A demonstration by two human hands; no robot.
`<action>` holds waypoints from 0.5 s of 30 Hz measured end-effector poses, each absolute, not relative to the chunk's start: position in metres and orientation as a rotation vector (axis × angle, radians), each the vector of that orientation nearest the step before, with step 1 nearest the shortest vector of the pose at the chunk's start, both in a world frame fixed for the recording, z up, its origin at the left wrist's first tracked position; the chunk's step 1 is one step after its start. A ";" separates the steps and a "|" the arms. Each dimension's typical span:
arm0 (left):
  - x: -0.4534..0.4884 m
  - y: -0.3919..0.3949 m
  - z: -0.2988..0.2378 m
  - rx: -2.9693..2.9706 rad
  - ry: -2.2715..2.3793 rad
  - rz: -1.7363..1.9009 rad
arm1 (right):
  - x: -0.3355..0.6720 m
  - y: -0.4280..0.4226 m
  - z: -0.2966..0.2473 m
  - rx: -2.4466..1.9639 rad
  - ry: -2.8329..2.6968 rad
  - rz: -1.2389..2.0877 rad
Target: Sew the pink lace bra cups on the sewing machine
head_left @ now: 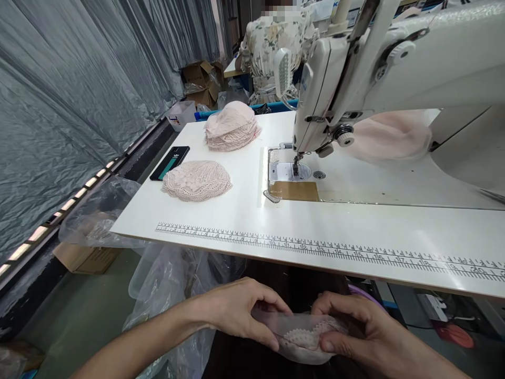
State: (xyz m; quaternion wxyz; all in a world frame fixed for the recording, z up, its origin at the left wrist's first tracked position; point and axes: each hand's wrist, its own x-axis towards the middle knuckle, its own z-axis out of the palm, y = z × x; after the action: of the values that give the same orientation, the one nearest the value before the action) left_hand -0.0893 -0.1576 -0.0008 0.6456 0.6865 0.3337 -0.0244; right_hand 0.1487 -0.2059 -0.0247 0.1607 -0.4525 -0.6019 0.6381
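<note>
"what's in your grip?"
"a pale lace-edged fabric piece (302, 338), below the table's front edge. my left hand (244, 310) pinches one end, my right hand (365, 323) is clamped on the other."
"and above it?"
"the white sewing table (240, 221), with two lace stacks (197, 180) left of the lockstitch sewing machine (327, 95)."
"any containers?"
"at my left, clear plastic bags (165, 305); i can't tell their contents. a cardboard box (87, 259) sits on the floor. past the table, a translucent bin (181, 113) stands near an open carton (203, 79) with clear plastic at its mouth."
</note>
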 end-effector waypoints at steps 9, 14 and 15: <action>-0.084 -0.164 -0.012 1.490 0.821 0.024 | 0.152 -0.207 -0.031 -1.308 -1.735 1.826; -0.082 -0.163 0.002 1.529 0.877 -0.044 | 0.151 -0.206 -0.030 -1.343 -1.755 1.883; -0.082 -0.162 0.004 1.551 0.857 -0.054 | 0.151 -0.206 -0.029 -1.334 -1.755 1.899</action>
State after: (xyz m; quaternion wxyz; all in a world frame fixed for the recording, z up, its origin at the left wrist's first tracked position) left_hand -0.0817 -0.1624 0.0042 0.6322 0.6779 0.3744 -0.0236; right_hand 0.1511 -0.2059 -0.0292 0.1157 -0.4554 -0.5992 0.6482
